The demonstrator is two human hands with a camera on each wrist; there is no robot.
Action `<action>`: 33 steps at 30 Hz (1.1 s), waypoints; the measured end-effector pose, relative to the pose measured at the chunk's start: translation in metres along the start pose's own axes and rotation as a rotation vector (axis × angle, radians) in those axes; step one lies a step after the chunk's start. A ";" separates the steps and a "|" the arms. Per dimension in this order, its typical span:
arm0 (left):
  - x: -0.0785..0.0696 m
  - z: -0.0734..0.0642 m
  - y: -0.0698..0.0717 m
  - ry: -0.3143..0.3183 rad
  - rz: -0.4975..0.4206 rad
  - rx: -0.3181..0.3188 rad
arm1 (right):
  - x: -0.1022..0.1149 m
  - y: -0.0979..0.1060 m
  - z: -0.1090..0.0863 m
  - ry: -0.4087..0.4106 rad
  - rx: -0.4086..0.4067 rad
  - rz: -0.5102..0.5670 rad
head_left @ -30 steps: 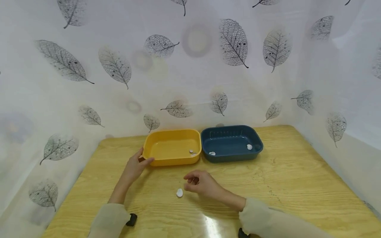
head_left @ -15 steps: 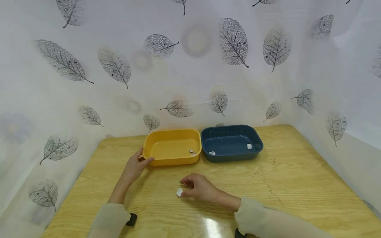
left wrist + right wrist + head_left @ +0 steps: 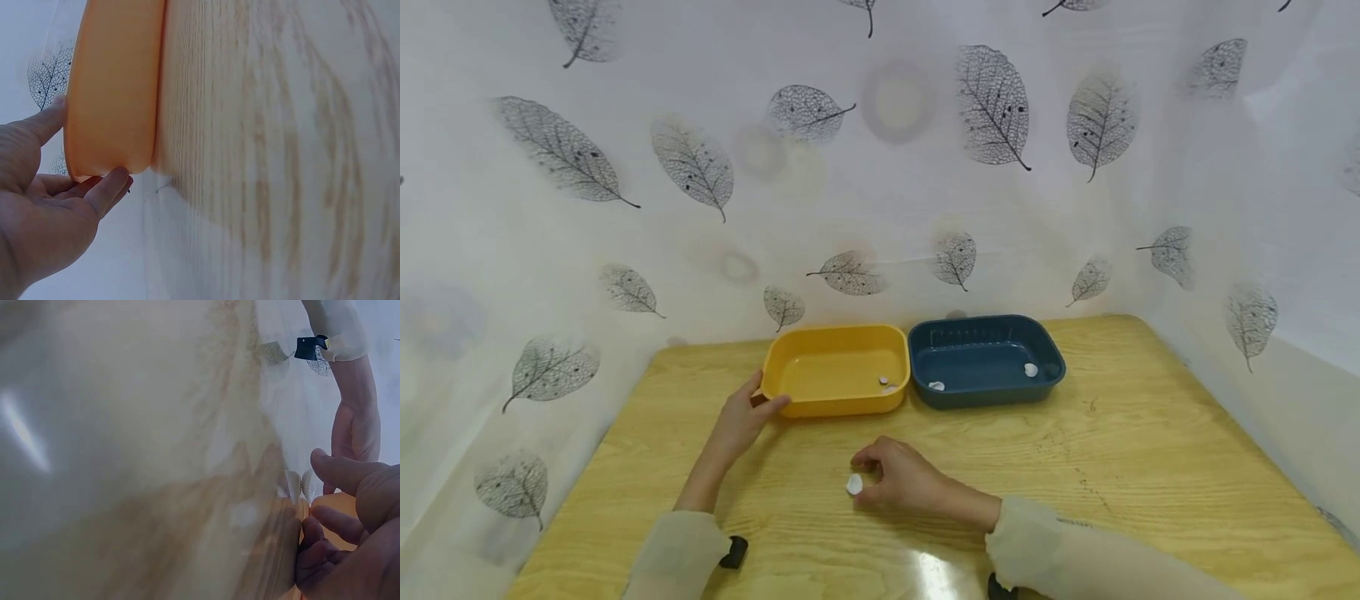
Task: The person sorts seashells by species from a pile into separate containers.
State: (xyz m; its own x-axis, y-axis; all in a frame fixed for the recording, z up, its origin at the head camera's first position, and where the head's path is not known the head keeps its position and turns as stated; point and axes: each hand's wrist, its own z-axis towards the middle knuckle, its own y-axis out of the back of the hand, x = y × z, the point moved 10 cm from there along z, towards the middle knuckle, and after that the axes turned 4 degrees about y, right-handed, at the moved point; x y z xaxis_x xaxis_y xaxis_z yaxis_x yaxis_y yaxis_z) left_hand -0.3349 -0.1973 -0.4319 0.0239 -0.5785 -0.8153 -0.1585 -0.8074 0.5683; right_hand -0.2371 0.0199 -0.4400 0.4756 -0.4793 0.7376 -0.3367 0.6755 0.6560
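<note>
My left hand (image 3: 739, 423) grips the left end of the yellow tray (image 3: 833, 408), thumb on the rim and fingers around its end; the left wrist view shows the tray wall (image 3: 115, 94) close up. On the table in front of the trays lies a small white shell-like piece (image 3: 853, 484). Around its right side my right hand (image 3: 904, 477) reaches with thumb and fingers parted. In the right wrist view the piece (image 3: 306, 485) stands in the gap between thumb (image 3: 337, 470) and fingers, with its reflection beside it.
Next to the yellow tray, on its right, stands a dark blue tray (image 3: 987, 398) with white pieces in it. Small pale and greyish pieces (image 3: 887, 386) lie in the yellow tray. A leaf-patterned curtain (image 3: 880, 200) borders the wooden table (image 3: 1150, 467) behind and at both sides.
My right hand has moved left and slightly down to the white piece, its thumb coming to the piece's lower right. The left hand and both trays have stayed put.
</note>
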 end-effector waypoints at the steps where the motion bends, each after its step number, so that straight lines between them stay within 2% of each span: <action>1: 0.000 0.001 0.000 -0.002 0.001 -0.001 | 0.000 0.000 0.000 -0.002 -0.002 -0.002; 6: -0.002 0.003 -0.004 -0.009 0.004 0.001 | -0.003 0.003 -0.003 -0.022 -0.002 -0.006; 11: -0.005 0.003 -0.008 -0.016 -0.006 0.008 | -0.003 0.005 -0.005 -0.008 0.003 -0.010; 25: -0.001 0.001 -0.006 0.008 -0.025 0.023 | 0.000 0.001 -0.001 0.018 0.009 -0.077; 33: -0.001 0.001 -0.004 0.014 -0.027 0.028 | 0.003 0.001 0.000 0.028 0.004 -0.075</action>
State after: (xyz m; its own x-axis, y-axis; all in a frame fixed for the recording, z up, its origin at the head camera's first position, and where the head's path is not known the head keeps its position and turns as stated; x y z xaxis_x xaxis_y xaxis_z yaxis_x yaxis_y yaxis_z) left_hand -0.3352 -0.1929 -0.4333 0.0420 -0.5581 -0.8287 -0.1850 -0.8195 0.5424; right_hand -0.2362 0.0186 -0.4372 0.5223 -0.5128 0.6813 -0.3019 0.6361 0.7101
